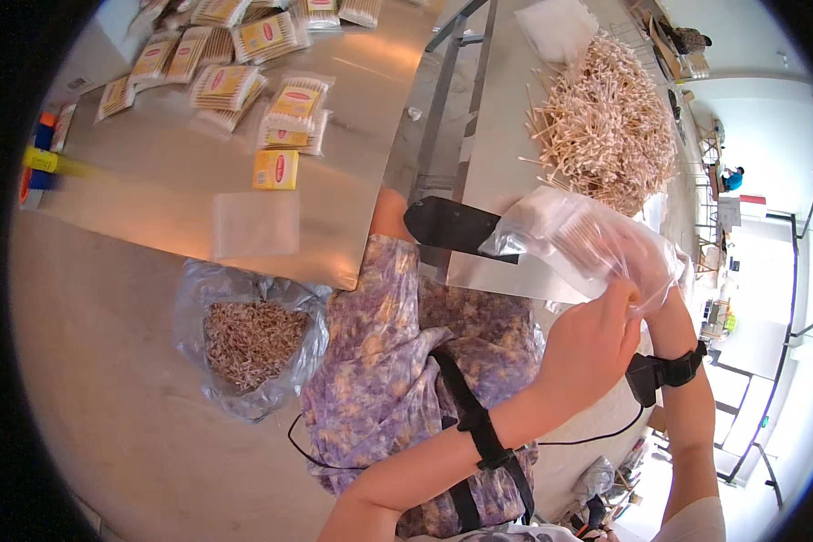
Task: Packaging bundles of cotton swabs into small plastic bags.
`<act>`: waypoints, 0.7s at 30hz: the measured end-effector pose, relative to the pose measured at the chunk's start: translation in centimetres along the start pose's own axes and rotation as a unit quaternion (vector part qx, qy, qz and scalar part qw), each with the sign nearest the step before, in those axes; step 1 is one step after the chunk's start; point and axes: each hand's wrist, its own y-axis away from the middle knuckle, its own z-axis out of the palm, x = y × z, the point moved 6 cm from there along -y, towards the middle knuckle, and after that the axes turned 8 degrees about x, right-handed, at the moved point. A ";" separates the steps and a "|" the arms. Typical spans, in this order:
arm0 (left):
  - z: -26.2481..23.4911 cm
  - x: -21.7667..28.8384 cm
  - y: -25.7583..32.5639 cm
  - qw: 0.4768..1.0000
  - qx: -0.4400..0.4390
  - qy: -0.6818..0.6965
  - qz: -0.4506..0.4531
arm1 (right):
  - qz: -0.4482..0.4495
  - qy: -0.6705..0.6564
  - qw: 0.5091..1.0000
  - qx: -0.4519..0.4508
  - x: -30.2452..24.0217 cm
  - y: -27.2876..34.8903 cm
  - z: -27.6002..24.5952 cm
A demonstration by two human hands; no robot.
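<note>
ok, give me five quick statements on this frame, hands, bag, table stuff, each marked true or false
1. Both hands grip the clear plastic bag of cotton swabs. True: the left hand and the right hand meet at its lower edge.
2. The loose pile of swabs lies on the floor. False: it sits on the metal table.
3. A knotted-open plastic sack of brownish bits stands on the floor to the person's left. True.
4. The packed swab packets are stacked inside a box. False: they lie spread flat on the table's left part.
5. A yellow box lies near an empty clear bag. True.
</note>
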 end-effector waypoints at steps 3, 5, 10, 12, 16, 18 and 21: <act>0.5 -0.3 -0.5 0.996 -0.007 0.056 -0.068 | 0.101 -0.111 0.989 0.002 -0.3 2.2 -0.1; -0.6 -1.6 -0.3 0.994 0.012 0.046 -0.096 | 0.134 -0.047 0.988 -0.065 0.3 3.1 5.0; -0.5 -2.5 -0.1 0.996 -0.014 0.021 -0.080 | -0.340 0.521 0.753 -0.214 0.5 0.8 7.0; -0.5 -2.6 0.1 0.994 -0.038 0.016 -0.097 | -0.443 0.541 0.680 -0.220 1.2 0.6 8.1; 0.7 -2.0 1.1 0.985 -0.107 0.059 -0.126 | -0.191 0.286 0.926 -0.153 4.6 -1.9 4.8; 0.4 -2.4 1.4 0.980 -0.120 0.075 -0.141 | -0.238 0.284 0.922 -0.115 4.3 -0.9 5.9; -1.1 -3.4 1.4 0.973 -0.114 0.097 -0.175 | -0.367 0.486 0.793 -0.028 0.5 1.8 9.7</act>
